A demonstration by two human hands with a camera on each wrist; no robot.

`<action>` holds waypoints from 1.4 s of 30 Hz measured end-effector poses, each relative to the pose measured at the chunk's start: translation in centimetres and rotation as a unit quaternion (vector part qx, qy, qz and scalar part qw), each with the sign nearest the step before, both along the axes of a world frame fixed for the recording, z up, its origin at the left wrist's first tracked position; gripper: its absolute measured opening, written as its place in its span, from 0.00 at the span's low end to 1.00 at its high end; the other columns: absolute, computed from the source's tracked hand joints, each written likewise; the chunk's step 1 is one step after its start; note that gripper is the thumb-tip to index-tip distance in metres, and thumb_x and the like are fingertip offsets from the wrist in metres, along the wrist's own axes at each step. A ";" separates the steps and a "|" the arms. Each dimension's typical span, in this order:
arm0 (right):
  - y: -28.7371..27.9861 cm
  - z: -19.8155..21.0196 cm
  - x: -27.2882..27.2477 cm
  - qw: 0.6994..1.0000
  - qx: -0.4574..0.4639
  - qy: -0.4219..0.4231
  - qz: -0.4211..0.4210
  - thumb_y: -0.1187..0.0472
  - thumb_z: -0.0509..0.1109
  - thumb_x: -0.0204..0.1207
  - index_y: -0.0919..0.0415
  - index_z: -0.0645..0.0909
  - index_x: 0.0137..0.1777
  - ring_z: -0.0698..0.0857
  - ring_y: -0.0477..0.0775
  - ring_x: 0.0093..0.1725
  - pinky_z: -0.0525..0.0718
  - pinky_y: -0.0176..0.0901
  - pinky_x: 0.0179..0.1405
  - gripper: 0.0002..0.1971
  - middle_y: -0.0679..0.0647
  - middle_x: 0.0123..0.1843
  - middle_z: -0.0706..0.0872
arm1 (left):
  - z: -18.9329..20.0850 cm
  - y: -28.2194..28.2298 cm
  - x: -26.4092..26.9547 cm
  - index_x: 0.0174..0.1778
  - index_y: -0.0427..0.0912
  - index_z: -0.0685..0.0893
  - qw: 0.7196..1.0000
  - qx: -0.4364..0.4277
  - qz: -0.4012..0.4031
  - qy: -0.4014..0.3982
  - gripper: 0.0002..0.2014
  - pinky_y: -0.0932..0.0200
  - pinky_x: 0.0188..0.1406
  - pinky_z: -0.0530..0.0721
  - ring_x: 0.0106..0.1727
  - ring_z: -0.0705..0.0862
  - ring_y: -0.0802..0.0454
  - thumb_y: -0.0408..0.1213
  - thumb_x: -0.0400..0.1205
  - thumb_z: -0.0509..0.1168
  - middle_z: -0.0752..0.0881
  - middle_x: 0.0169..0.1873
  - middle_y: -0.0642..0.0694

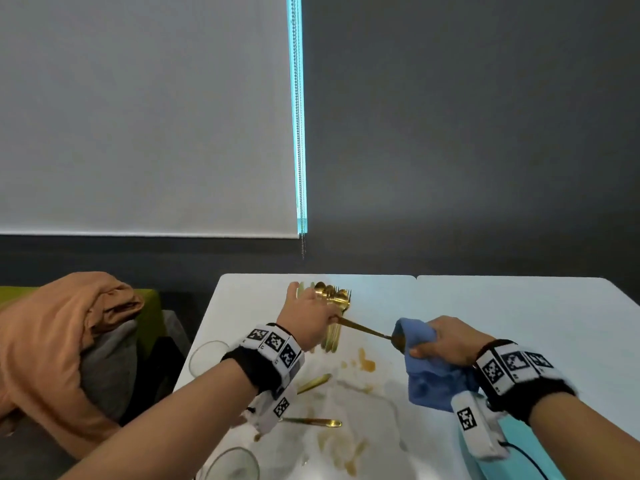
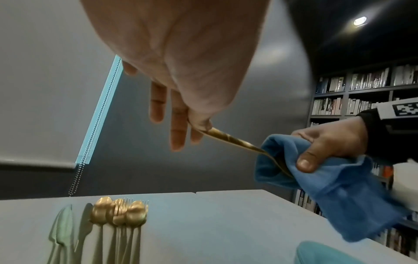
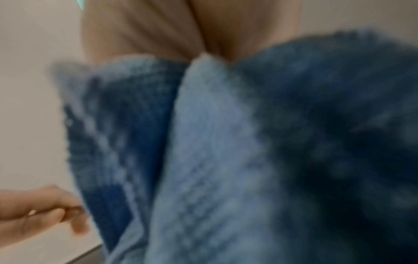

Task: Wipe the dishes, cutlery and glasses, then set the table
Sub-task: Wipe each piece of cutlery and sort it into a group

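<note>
My left hand (image 1: 313, 320) pinches the handle of a gold spoon (image 1: 363, 329) above the white table (image 1: 519, 323). The other fingers of that hand (image 2: 178, 114) are stretched out. My right hand (image 1: 446, 341) grips a blue cloth (image 1: 429, 379) folded round the spoon's bowl (image 1: 398, 341). In the left wrist view the spoon handle (image 2: 230, 139) runs into the blue cloth (image 2: 328, 192), with the right thumb pressed on the fabric. The right wrist view is filled by the blurred cloth (image 3: 226, 151).
A row of gold spoons, forks and knives (image 1: 334, 296) lies at the table's far side. Two more gold pieces (image 1: 313, 382) (image 1: 315, 422) lie among brown spills (image 1: 367, 362). Two glasses (image 1: 206, 355) (image 1: 235, 462) stand at the left edge. A teal plate (image 1: 519, 448) sits under my right wrist.
</note>
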State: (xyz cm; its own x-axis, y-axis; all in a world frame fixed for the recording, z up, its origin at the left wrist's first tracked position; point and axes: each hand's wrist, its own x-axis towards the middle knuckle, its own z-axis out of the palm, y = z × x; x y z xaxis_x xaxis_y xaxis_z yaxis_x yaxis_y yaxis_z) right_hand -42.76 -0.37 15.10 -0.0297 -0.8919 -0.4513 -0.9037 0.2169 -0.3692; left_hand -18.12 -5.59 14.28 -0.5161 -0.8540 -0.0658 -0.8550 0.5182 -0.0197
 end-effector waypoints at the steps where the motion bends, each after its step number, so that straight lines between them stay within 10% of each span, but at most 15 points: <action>1: -0.1 -0.1 0.1 1.000 -0.009 -0.002 -0.009 0.51 0.71 0.74 0.58 0.80 0.47 0.81 0.52 0.46 0.76 0.36 0.41 0.11 0.54 0.47 0.83 | -0.1 -0.2 0.1 0.64 0.54 0.79 1.000 0.004 -0.007 -0.001 0.15 0.40 0.76 0.51 0.69 0.71 0.48 0.43 0.88 0.50 0.84 0.58 0.52; 5: -0.9 -1.4 -0.6 0.974 -0.092 -0.127 -0.165 0.52 0.74 0.73 0.64 0.82 0.46 0.84 0.59 0.46 0.82 0.47 0.46 0.14 0.59 0.47 0.86 | -1.1 -0.8 0.1 0.55 0.53 0.83 0.997 0.077 0.019 0.016 0.13 0.47 0.68 0.59 0.60 0.77 0.52 0.38 0.86 0.52 0.86 0.48 0.55; 13: -2.7 -5.1 1.0 0.757 -0.158 -0.426 -0.470 0.53 0.75 0.71 0.72 0.78 0.53 0.83 0.64 0.45 0.83 0.51 0.41 0.22 0.64 0.44 0.84 | -3.0 1.1 -2.5 0.55 0.41 0.86 0.897 0.316 0.167 0.261 0.16 0.71 0.32 0.66 0.30 0.76 0.65 0.38 0.87 0.53 0.80 0.28 0.58; 21: -3.4 -7.1 1.9 0.684 -0.098 -0.537 -0.484 0.54 0.72 0.74 0.69 0.77 0.59 0.85 0.62 0.43 0.88 0.50 0.37 0.21 0.63 0.47 0.85 | -5.2 2.5 -4.8 0.38 0.45 0.82 0.806 0.380 0.237 0.386 0.16 0.70 0.45 0.78 0.18 0.77 0.70 0.30 0.85 0.52 0.80 0.20 0.58; 27: -3.5 -6.7 4.6 0.747 -0.048 -0.518 -0.415 0.59 0.74 0.73 0.74 0.80 0.54 0.87 0.63 0.41 0.87 0.42 0.27 0.17 0.68 0.47 0.87 | -6.2 2.1 -8.0 0.66 0.28 0.77 0.797 0.377 0.292 0.371 0.17 0.48 0.69 0.70 0.67 0.76 0.36 0.29 0.86 0.50 0.80 0.63 0.31; 34: -3.6 -7.4 3.9 0.902 0.001 -0.295 -0.315 0.55 0.73 0.74 0.66 0.77 0.32 0.81 0.59 0.35 0.80 0.44 0.34 0.16 0.62 0.35 0.83 | -8.1 1.1 -8.2 0.71 0.31 0.75 0.794 0.416 0.265 0.354 0.18 0.65 0.54 0.80 0.49 0.79 0.53 0.32 0.86 0.55 0.80 0.67 0.36; 37: -4.5 -8.4 3.4 0.924 -0.003 -0.226 -0.310 0.54 0.75 0.72 0.65 0.75 0.29 0.81 0.61 0.38 0.78 0.44 0.36 0.18 0.63 0.37 0.83 | -7.8 -0.2 -7.4 0.73 0.32 0.73 0.836 0.409 0.274 0.243 0.21 0.53 0.70 0.75 0.68 0.78 0.40 0.37 0.85 0.60 0.75 0.72 0.34; 42: -5.6 -8.8 3.0 0.954 0.056 -0.184 -0.229 0.52 0.78 0.67 0.65 0.78 0.38 0.84 0.59 0.46 0.80 0.44 0.41 0.16 0.60 0.42 0.85 | -8.9 -3.1 -5.6 0.56 0.41 0.85 0.859 0.283 0.307 0.296 0.12 0.57 0.58 0.80 0.61 0.84 0.46 0.39 0.83 0.59 0.87 0.56 0.44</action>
State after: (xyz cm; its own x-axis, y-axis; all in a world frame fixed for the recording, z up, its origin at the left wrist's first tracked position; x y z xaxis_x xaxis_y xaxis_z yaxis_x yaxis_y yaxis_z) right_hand -39.76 -5.93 6.27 -0.2257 -0.7685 -0.5988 -0.5175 0.6153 -0.5947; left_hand -23.71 -8.69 5.37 -0.0654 -0.8953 -0.4407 -0.7437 -0.2507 0.6198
